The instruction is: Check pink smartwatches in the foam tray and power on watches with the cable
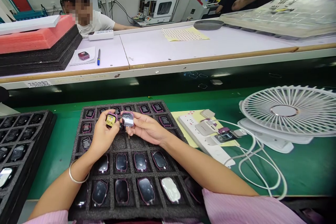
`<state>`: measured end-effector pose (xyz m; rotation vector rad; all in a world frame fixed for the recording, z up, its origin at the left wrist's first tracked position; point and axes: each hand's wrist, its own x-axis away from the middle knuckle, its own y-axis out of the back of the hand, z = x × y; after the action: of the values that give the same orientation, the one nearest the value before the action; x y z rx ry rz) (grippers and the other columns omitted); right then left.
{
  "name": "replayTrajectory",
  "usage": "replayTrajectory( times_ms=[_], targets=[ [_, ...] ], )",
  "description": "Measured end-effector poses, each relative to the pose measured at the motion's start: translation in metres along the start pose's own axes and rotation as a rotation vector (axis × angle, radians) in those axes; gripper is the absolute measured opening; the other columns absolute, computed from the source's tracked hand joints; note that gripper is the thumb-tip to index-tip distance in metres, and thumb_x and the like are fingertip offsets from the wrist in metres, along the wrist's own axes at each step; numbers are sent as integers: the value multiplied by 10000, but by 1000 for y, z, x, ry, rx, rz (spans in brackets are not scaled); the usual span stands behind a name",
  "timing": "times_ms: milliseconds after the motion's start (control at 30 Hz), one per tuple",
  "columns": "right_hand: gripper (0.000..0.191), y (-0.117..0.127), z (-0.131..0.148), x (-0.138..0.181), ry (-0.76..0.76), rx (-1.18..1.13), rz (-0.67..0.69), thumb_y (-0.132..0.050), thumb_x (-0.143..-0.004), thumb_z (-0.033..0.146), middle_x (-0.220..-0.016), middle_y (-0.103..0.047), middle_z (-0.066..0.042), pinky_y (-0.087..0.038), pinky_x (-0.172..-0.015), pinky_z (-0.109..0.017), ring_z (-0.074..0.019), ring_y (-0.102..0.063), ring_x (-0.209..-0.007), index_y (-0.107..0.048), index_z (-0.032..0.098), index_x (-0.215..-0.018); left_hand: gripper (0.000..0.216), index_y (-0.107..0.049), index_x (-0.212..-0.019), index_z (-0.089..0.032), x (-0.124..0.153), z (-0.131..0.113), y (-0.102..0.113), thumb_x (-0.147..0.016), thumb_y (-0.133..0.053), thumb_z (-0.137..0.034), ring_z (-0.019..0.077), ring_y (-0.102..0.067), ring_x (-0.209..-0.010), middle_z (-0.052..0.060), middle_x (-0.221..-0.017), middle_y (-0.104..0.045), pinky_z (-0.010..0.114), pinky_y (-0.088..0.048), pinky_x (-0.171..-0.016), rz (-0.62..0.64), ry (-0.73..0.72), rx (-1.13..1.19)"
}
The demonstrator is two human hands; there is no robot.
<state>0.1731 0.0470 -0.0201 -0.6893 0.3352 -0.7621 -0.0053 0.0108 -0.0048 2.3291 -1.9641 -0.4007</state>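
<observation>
My left hand point(103, 132) grips a purple-framed smartwatch body point(111, 120) whose lit yellow screen reads 02:41. Beside it, my right hand point(147, 127) pinches a second purple-framed watch body point(128, 119), its screen dark and reflecting light. Both hands are over a black foam tray point(125, 144) divided into square compartments. Strapless watch bodies such as this dark one point(122, 190) lie in many compartments, and several in the upper rows show small white text. One watch point(170, 189) in the front row looks white from glare. A few compartments under my hands hold nothing visible.
At left lies another foam tray point(28, 147) of watches. To the right are a white power strip point(202, 140) with chargers, looped white cables point(273, 171) and a white fan point(286, 112). A raised shelf point(149, 49) crosses behind. Two people are beyond it.
</observation>
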Motion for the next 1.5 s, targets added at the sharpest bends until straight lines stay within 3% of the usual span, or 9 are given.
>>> replayTrajectory(
  times_ms=[167,400,733,1033,1500],
  targets=[
    [388,6,1,-7,-3,24,-150,-696,-844,254,-1019,-727,-85,-534,-705,-314,-176,-697,-766,-588,180,-1209,616,-472,-1296,-171,-5,-2,-2,-734,-698,-289,92,-572,-629,30,-934,-639,220,-444,-554,76,201,284],
    [345,12,0,-6,63,156,-211,-694,-799,193,-973,-707,-41,-487,-608,-250,-121,-648,-658,-593,201,-1129,602,-499,-1323,-151,-8,-2,0,-780,-662,-355,101,-598,-555,-22,-767,-600,231,-475,-509,110,261,464],
    [381,8,1,-1,183,353,-165,-638,-832,169,-931,-619,-1,-494,-631,-266,-114,-640,-688,-545,234,-1196,501,-559,-1219,-168,-4,-6,0,-741,-664,-275,133,-689,-620,60,-1037,-678,305,-588,-632,185,216,431],
    [323,6,0,-1,200,377,-166,-657,-821,189,-897,-628,4,-499,-587,-266,-110,-643,-639,-559,209,-1129,373,-580,-1085,-174,-3,-7,-1,-728,-659,-250,130,-696,-593,37,-985,-692,284,-594,-605,182,192,380],
    [323,5,1,0,213,412,-159,-685,-827,238,-872,-622,7,-495,-566,-253,-104,-639,-615,-561,201,-1123,358,-575,-1091,-177,-1,-4,-1,-740,-629,-229,126,-694,-581,42,-1003,-686,277,-585,-598,186,151,344]
  ],
)
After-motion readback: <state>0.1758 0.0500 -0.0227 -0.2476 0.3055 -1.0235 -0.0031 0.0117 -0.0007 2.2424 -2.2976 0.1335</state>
